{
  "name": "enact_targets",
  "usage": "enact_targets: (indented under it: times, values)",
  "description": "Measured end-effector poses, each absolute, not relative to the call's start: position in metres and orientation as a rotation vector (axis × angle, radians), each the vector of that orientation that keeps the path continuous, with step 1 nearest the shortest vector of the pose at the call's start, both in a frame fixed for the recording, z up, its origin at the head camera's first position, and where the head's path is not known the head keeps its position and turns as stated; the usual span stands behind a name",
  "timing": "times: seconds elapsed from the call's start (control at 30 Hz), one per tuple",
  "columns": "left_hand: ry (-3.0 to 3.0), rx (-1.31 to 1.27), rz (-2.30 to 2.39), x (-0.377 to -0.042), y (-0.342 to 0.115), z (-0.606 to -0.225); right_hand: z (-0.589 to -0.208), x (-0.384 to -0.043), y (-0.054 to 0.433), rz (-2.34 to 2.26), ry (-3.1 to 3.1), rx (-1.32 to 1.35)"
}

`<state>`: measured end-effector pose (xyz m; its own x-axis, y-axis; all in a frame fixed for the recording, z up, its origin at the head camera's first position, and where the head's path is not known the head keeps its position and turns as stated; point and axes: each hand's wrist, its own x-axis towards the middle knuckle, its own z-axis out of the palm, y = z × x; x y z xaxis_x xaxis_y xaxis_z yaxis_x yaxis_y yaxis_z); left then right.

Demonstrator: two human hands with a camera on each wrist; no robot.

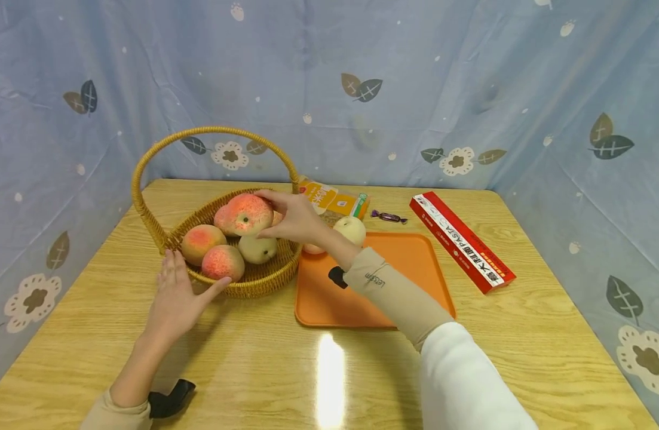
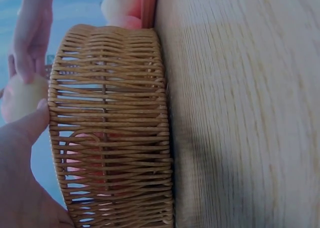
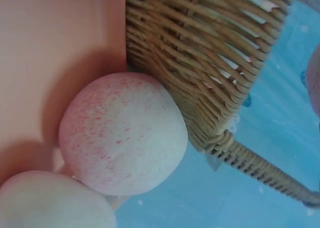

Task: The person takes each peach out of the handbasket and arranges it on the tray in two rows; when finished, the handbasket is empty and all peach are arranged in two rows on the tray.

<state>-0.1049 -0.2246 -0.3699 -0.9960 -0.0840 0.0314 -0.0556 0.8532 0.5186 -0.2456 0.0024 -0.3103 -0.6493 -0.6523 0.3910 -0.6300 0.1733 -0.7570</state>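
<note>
In the head view, a brown wicker basket (image 1: 264,291) with a tall arched handle stands at the left of the table. My right hand (image 1: 299,220) grips a red-and-yellow peach (image 1: 250,214) over the fruit inside. Below it lie an orange-red peach (image 1: 202,242), a redder peach (image 1: 223,263) and a green pear (image 1: 258,248); more fruit is partly hidden behind. My left hand (image 1: 174,301) rests at the basket's near left rim, fingers extended and thumb spread. The left wrist view shows its thumb right at the woven rim.
Right of the basket lies an orange tray (image 1: 383,280), bearing a pale pear (image 1: 351,229) and a peach (image 3: 125,133) close beside the wicker. Behind are a yellow food packet (image 1: 334,200) and a purple wrapped candy (image 1: 389,217). A red pasta box (image 1: 460,242) lies at the right.
</note>
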Motion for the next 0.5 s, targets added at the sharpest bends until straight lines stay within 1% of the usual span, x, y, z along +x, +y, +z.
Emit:
enact_targets:
  times: [0.13,0.23,0.5]
  values:
    - [-2.961,0.102,-0.832,-0.104,-0.224,-0.369,-0.311,-0.237,0.017,-1.687,2.301,-1.224]
    - [-2.956,0.097,-0.834,-0.103,-0.224,-0.369,-0.313,-0.232,0.029,-1.719,2.327,-1.154]
    - [-2.936,0.073,-0.832,-0.103,-0.225,-0.37,-0.321,-0.223,0.067,-1.827,2.36,-1.068]
